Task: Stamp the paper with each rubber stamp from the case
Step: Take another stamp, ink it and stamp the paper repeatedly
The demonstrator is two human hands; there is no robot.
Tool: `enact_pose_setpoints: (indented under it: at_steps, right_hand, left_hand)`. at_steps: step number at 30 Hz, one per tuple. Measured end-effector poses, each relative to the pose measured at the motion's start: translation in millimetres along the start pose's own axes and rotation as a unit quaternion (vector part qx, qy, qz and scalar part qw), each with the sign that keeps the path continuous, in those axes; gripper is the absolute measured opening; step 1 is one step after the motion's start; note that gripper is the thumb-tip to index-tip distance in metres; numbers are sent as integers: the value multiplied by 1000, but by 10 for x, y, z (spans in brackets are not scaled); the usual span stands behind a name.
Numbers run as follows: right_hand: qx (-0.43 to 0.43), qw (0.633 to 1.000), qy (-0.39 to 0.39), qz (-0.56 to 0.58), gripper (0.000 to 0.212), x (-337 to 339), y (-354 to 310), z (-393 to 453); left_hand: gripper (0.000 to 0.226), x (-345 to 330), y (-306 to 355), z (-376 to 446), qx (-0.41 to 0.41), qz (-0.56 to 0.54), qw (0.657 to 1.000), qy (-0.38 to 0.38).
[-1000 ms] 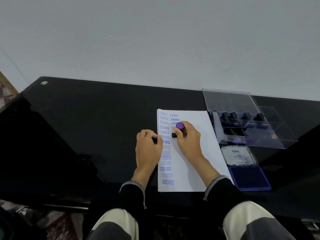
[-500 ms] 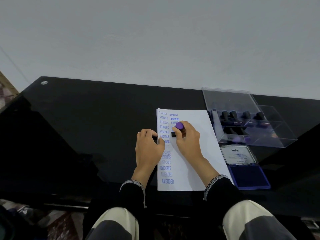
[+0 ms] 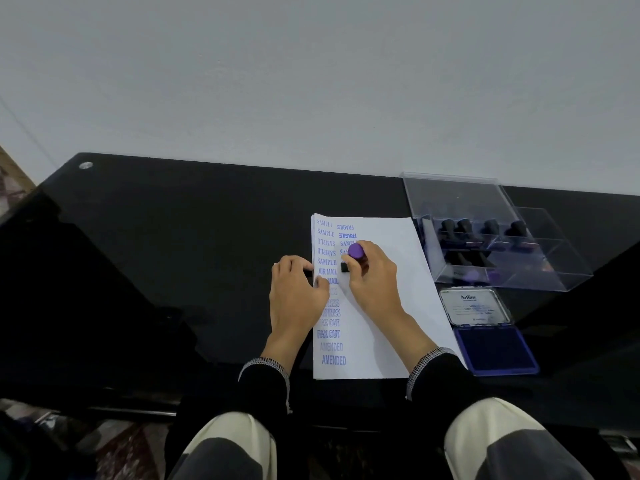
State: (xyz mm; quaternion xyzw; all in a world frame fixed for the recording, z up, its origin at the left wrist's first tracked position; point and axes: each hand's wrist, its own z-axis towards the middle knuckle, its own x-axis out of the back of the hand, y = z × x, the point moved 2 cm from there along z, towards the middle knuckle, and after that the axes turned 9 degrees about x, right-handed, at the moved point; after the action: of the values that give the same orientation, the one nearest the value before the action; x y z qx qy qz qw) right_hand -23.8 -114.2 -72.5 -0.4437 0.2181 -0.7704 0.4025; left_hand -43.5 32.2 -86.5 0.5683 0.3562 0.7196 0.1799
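A: What is the right hand (image 3: pixel 372 278) doing?
B: It is gripping a purple-topped rubber stamp with a black base (image 3: pixel 354 257), fingers curled round it, pressing it onto the white sheet of paper (image 3: pixel 398 271) beside the blue printed words.

A: And the left hand (image 3: pixel 296 292)?
B: It is resting on the paper's left edge, fingers loosely bent, thumb on the sheet.

A: The case?
B: The clear plastic stamp case (image 3: pixel 485 233) is sitting open, right of the paper, behind the open blue ink pad (image 3: pixel 493 349).

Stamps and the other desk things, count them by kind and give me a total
Stamp in the right hand: 1
Stamps visible in the case: 4, others unclear
Ink pad: 1
Paper: 1
Total: 8, counting the case
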Motion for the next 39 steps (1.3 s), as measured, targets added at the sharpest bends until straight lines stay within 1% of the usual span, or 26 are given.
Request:
enact_pose_setpoints:
  at_steps: [3, 8, 13, 21, 24, 30, 33, 39]
  right_hand:
    - [-1, 1000, -2, 3, 23, 9, -13, 2]
    - [-38, 999, -25, 15, 20, 24, -28, 121]
    - [-34, 999, -19, 9, 22, 2, -6, 71]
    - [-62, 997, -55, -8, 22, 33, -18, 232]
    - [-66, 997, -44, -3, 22, 23, -21, 194]
    - [-20, 1000, -2, 10, 23, 5, -24, -7]
    - [-14, 1000, 3, 10, 23, 14, -42, -20]
    - [-55, 998, -40, 8, 18, 46, -79, 203]
  left_hand:
    - [19, 2, 0, -2, -1, -1, 1000, 0]
    - [20, 5, 5, -1, -2, 4, 1000, 1]
    - [21, 0, -1, -1, -5, 3, 1000, 5]
    - [23, 1, -1, 0, -5, 3, 1000, -2]
    - [23, -3, -5, -1, -5, 4, 1000, -1]
    - [21, -10, -2, 3, -7, 6, 1000, 4]
    - [21, -15, -10, 3, -7, 4, 1000, 4]
    - [23, -13, -13, 4, -8, 4, 1000, 2]
